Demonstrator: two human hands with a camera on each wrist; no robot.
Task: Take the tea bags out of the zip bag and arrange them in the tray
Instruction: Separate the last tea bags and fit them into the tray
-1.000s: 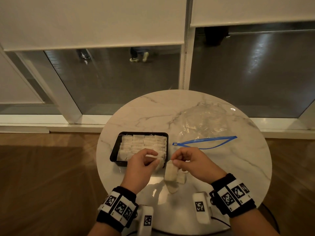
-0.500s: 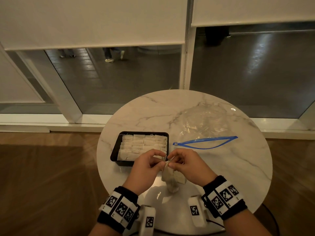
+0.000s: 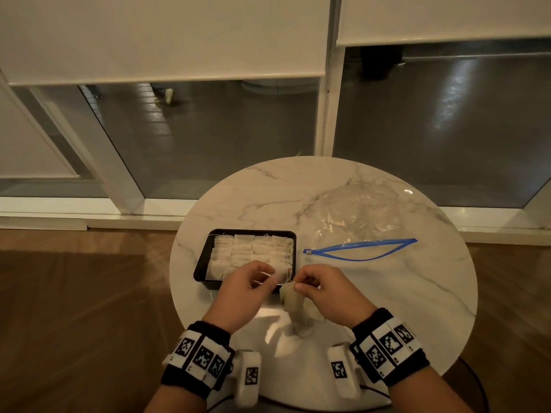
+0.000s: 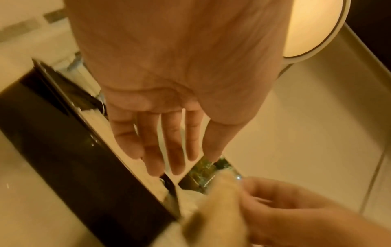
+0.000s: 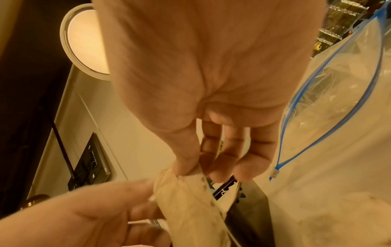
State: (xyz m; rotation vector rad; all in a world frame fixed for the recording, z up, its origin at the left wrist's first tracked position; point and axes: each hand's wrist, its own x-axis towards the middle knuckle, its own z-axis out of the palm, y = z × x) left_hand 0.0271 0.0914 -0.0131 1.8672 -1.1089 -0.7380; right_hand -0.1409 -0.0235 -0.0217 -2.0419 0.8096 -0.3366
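A black tray [image 3: 200,269] left of the table's centre holds rows of white tea bags [image 3: 250,251]. The clear zip bag [image 3: 357,216] with its blue zip lies flat to the right, mouth toward me. My right hand [image 3: 298,286] pinches the top of a small bunch of tea bags [image 3: 293,305], which hangs above the table just in front of the tray's right corner. The thumb and forefinger grip [image 5: 190,170] shows in the right wrist view. My left hand [image 3: 269,278] is close beside it and pinches a thin white string that runs to the bunch.
The round marble table [image 3: 402,293] is small, and its front edge lies just beneath my wrists. Behind it are a glass wall and lowered blinds. A wooden floor lies on both sides.
My right hand brought the hanging tea bags leftward to the tray's corner. My left hand left the tray, met the right hand and now holds the string a little apart from it.
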